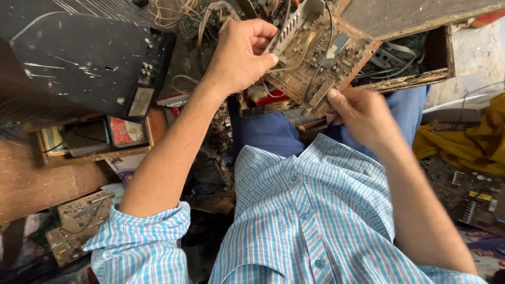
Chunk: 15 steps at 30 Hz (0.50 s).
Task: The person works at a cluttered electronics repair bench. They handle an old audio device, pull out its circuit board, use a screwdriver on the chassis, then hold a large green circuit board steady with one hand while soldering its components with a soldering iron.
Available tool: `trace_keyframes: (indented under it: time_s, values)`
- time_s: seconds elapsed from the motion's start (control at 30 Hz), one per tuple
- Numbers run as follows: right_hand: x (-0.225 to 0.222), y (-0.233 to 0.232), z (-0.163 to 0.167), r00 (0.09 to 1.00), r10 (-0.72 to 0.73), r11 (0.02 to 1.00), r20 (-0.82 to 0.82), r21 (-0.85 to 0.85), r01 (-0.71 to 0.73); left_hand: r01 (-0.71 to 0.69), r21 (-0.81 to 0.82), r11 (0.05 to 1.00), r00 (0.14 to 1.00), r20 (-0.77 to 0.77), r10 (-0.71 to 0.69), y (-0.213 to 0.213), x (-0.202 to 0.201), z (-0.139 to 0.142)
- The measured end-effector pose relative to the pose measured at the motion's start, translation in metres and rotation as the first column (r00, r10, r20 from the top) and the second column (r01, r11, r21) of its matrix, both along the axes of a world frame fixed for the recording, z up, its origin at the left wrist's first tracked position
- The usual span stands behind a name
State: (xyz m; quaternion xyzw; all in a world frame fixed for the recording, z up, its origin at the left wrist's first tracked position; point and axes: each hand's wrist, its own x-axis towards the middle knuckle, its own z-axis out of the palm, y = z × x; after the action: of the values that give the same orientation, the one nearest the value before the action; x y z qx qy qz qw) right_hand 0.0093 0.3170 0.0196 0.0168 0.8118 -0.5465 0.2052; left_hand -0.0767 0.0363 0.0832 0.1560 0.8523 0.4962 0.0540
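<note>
My left hand (pixel 239 55) and right hand (pixel 360 113) both pinch the brown circuit board (pixel 323 55), left closed on its upper-left edge, right on its lower corner, long axis slanting between them

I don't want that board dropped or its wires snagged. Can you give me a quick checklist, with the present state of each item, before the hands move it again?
1. Left hand grips the circuit board at its upper edge: ok.
2. Right hand pinches the lower corner: ok.
3. Board lifted above the wooden drawer: ok.
4. Wires lying across the board free of the fingers: cannot tell.
5. Board free of leads to the parts below: cannot tell.
6. Space beneath uncluttered: not ok, loose parts crowd the drawer.
</note>
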Motion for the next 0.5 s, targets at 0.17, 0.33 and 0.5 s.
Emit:
trace_keyframes:
  time_s: [0.17, 0.33, 0.5]
  values:
    - [-0.034, 0.057, 0.032, 0.889, -0.454, 0.738, 0.065, -0.531, 0.416, -0.038, -0.054, 0.998, 0.999, -0.013, 0.038, 0.0, 0.007, -0.002]
    - [-0.056, 0.047, 0.076, 0.546, -0.647, 0.051, 0.533, -0.684, 0.728, -0.083, -0.232, 0.969, 0.965, -0.263, 0.019, 0.004, 0.019, -0.001]
    - [-0.051, -0.001, 0.08, 0.784, -0.491, 0.34, 0.379, -0.745, 0.573, -0.133, -0.184, 0.974, 0.935, -0.351, 0.061, 0.003, 0.03, -0.004]
